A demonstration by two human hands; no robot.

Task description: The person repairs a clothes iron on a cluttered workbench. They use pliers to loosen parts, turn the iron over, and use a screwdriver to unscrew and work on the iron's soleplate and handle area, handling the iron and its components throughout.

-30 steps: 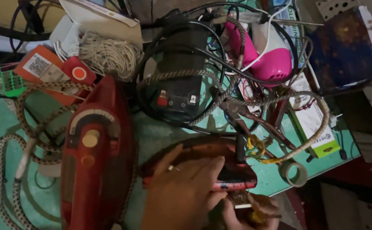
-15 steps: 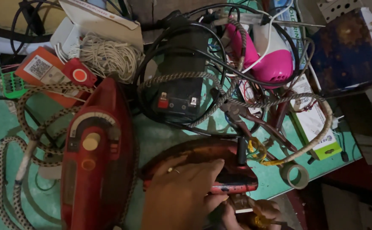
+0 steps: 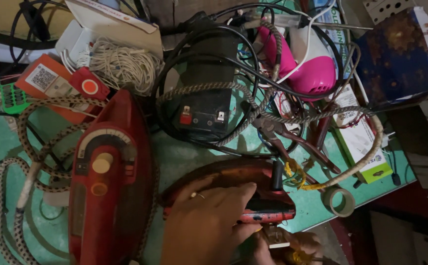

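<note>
The left hand (image 3: 209, 223) lies flat, gripping a dark red iron (image 3: 233, 179) at the green table's (image 3: 184, 157) near edge; the right hand (image 3: 292, 248), below it, pinches a small yellowish part. A second red iron (image 3: 108, 181) stands just left, with pliers (image 3: 287, 140) and tape roll (image 3: 339, 201) to the right

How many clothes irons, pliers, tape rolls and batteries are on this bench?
Clothes irons: 2, the red iron and the dark red iron under the left hand
Pliers: 1
Tape roll: 1
Black battery: 1
Total: 5
</note>
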